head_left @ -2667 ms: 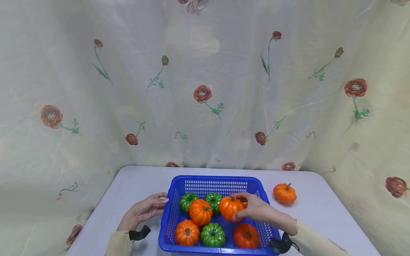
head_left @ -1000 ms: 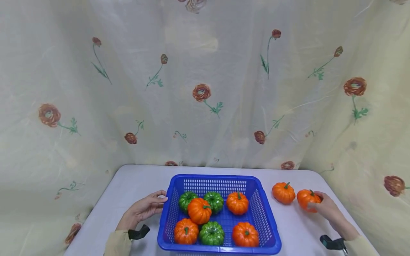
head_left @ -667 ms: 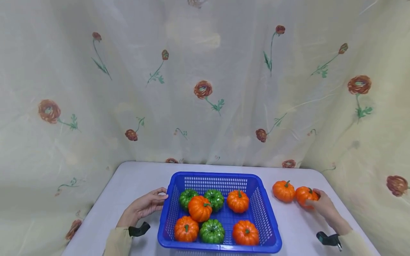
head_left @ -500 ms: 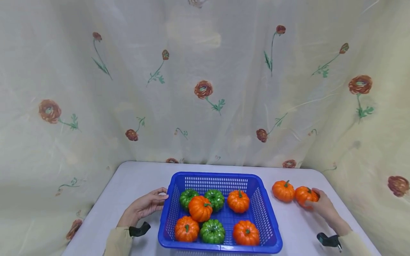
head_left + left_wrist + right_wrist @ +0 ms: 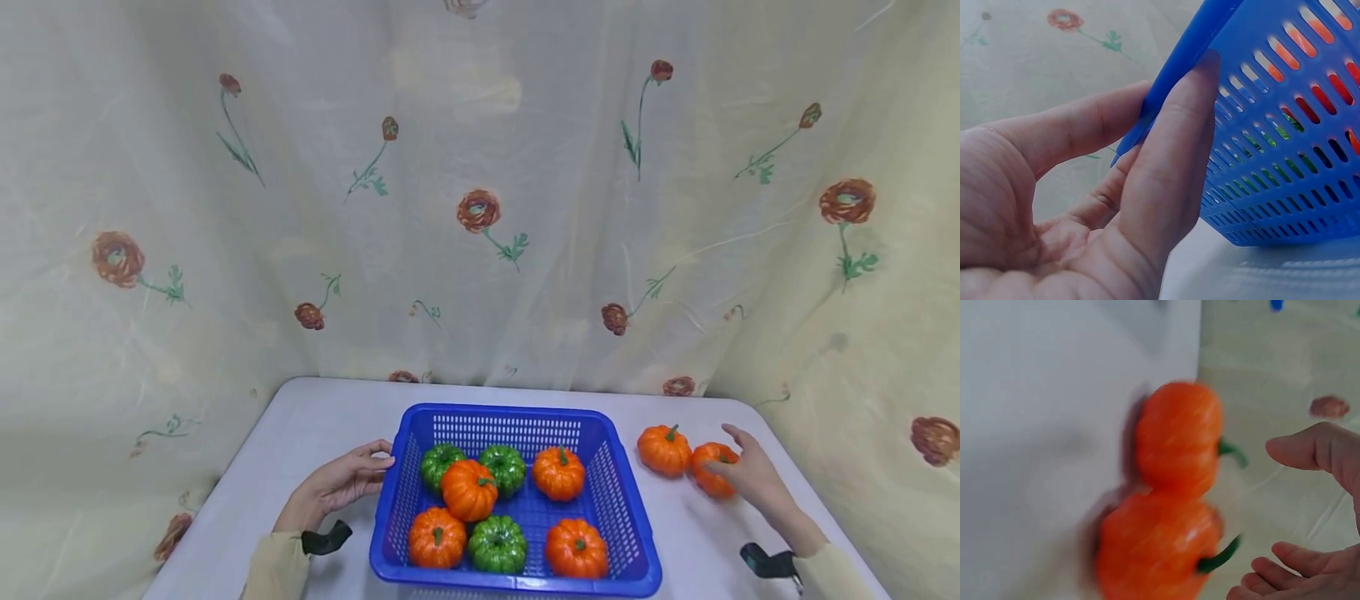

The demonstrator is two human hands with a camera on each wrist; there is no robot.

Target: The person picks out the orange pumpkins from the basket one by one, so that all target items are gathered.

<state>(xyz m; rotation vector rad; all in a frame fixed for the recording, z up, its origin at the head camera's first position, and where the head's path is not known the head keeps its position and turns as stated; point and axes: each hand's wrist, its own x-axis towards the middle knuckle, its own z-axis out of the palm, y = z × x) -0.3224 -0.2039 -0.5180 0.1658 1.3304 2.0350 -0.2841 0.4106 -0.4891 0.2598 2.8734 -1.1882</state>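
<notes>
My left hand (image 5: 337, 483) grips the left rim of a blue plastic basket (image 5: 382, 533); the left wrist view has the thumb and fingers (image 5: 1169, 144) on either side of the rim. Three green pumpkins (image 5: 498, 543) and several orange pumpkins (image 5: 558, 473) lie in the basket, one orange pumpkin (image 5: 468, 490) resting partly over the others. To the basket's right, two orange pumpkins stand side by side on the table, a left one (image 5: 663, 451) and a right one (image 5: 708, 477). Over the right one my right hand (image 5: 757, 479) is spread; in the right wrist view its fingers stand apart from both pumpkins (image 5: 1179, 437).
The white table (image 5: 330, 408) carries the basket near its front edge. Behind and on both sides hangs a flowered curtain (image 5: 555, 250). A black strap (image 5: 326, 542) is on the left wrist and another strap (image 5: 768, 560) on the right.
My right hand has carried an orange pumpkin from the basket to the table at the right, slid it left against the other pumpkin, and let go. The left hand has stayed at the rim.
</notes>
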